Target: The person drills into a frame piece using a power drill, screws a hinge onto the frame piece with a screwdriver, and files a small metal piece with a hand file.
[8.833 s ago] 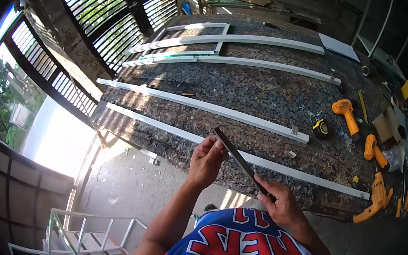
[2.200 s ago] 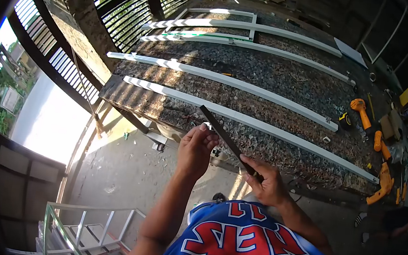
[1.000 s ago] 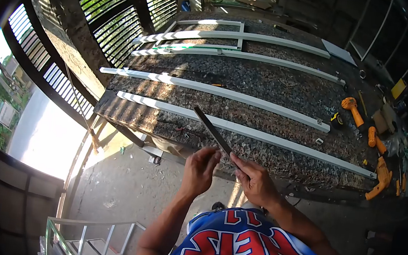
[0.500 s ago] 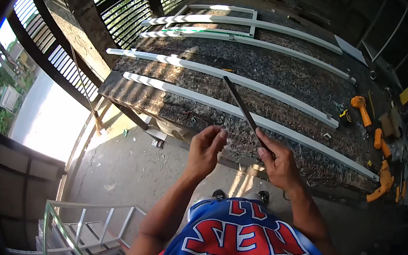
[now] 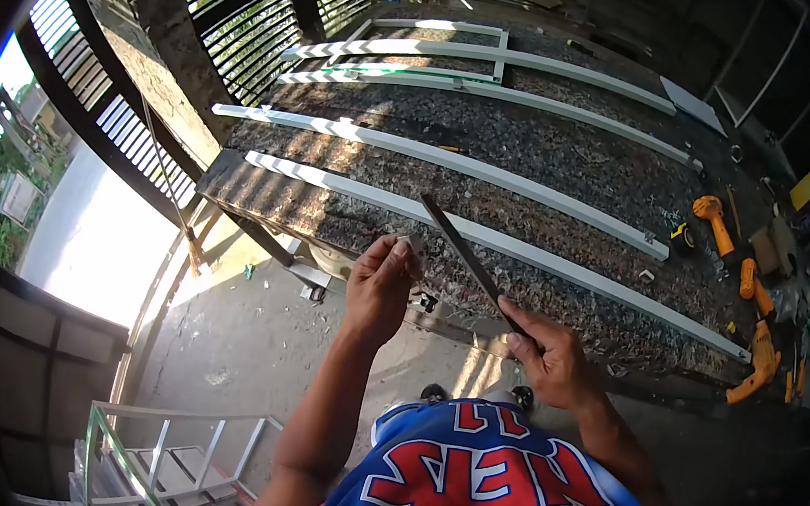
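My right hand (image 5: pixel 550 355) is closed round the lower end of a long, flat, dark metal file (image 5: pixel 464 257), which slants up and left over the worktable. Between the thumb and fingers of my left hand (image 5: pixel 381 285) is a small pale piece (image 5: pixel 412 244), mostly covered by the fingertips. The file lies a little right of that piece, apart from it. Beyond both hands, a long white aluminium bar (image 5: pixel 544 257) rests on the table, and a second white bar (image 5: pixel 494 171) lies behind it.
The worktable (image 5: pixel 577 143) has a rough, littered top. Farther back lie more white bars (image 5: pixel 589 124) and a white frame (image 5: pixel 503 54). Orange power tools (image 5: pixel 715 223) and a tape measure (image 5: pixel 684 237) are at the right. White frames (image 5: pixel 158 445) stand lower left, near a broom (image 5: pixel 194 249).
My left hand has moved left and slightly down, showing more of the small piece. The file's upper end has shifted left and down, while my right hand has dropped slightly.
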{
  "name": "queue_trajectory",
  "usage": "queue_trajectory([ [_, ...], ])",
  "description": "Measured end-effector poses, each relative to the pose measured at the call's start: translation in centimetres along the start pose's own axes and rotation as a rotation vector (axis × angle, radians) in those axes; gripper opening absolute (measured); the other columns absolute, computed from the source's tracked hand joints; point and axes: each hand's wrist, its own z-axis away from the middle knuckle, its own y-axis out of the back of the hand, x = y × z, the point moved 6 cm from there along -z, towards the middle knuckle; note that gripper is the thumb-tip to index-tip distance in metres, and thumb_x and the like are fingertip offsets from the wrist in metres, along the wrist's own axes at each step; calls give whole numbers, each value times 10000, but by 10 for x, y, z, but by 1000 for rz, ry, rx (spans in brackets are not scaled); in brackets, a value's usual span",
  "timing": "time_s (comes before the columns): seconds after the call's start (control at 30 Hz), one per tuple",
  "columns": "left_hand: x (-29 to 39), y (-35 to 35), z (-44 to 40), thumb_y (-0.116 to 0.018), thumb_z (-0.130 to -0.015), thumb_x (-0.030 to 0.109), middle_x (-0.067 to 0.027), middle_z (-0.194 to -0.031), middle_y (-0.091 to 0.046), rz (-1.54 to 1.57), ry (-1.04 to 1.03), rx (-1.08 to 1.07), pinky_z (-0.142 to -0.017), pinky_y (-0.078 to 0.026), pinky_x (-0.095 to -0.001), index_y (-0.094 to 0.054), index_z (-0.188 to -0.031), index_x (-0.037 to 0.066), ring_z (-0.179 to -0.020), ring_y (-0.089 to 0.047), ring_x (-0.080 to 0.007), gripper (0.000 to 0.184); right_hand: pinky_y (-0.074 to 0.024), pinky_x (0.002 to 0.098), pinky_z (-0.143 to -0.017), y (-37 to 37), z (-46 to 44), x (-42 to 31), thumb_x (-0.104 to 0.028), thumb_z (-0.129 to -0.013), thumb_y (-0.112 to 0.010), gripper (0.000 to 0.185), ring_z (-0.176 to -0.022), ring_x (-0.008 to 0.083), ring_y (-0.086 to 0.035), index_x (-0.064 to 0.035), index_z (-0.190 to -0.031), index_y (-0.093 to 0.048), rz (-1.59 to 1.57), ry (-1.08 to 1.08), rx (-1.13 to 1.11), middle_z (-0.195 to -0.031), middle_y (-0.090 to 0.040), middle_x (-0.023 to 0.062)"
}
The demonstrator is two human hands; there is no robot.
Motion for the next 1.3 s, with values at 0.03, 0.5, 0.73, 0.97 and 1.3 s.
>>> queue_trajectory([
  [0.03, 1, 1, -1, -627, -1044, 214, 24, -811, -593, 24, 5, -35, -706, -421, -230, -666, -1029, 31, -752, -508, -61, 188, -565, 377, -878, -3, 4, -9, -53, -993, -611, 457, -1015, 314, -725, -51, -1447, -560, -9, 82, 10, -1172, -709, 230],
  [0.5, -18, -12, 35, -613, -1043, 194, -24, -906, -639, -251, 55, -146, -751, -422, -246, -631, -1035, 26, -809, -540, -90, 169, -546, 383, -935, -23, -32, 0, -17, -991, -566, 484, -1158, 350, -685, -31, -1471, -510, -154, -132, -106, -1299, -651, 264],
  [0.73, -48, 0, 22, -622, -994, 124, -158, -1250, -616, 179, 195, 111, -1019, -482, -401, -559, -1357, 24, -1224, -587, -299, 382, -528, 436, -762, -41, -23, 18, -84, -1015, -581, 561, -818, 306, -651, -163, -1553, -442, -62, 9, 99, -1028, -659, 206],
  [0.97, -43, 11, -1, -553, -1065, 194, -131, -1128, -715, 355, 84, -6, -1002, -506, -371, -661, -1204, -16, -1094, -649, -219, 274, -522, 453, -828, -34, 71, 62, -82, -1009, -584, 546, -907, 318, -649, -190, -1534, -477, -50, -44, 142, -1018, -638, 165],
  [1.3, -72, -93, -3, -571, -1047, 131, -160, -1103, -715, 358, 88, -169, -988, -530, -347, -672, -1137, -46, -1056, -656, -234, 223, -506, 431, -692, 23, 124, 72, -116, -1015, -601, 546, -754, 277, -610, -252, -1532, -492, -68, -79, 327, -859, -552, 133],
])
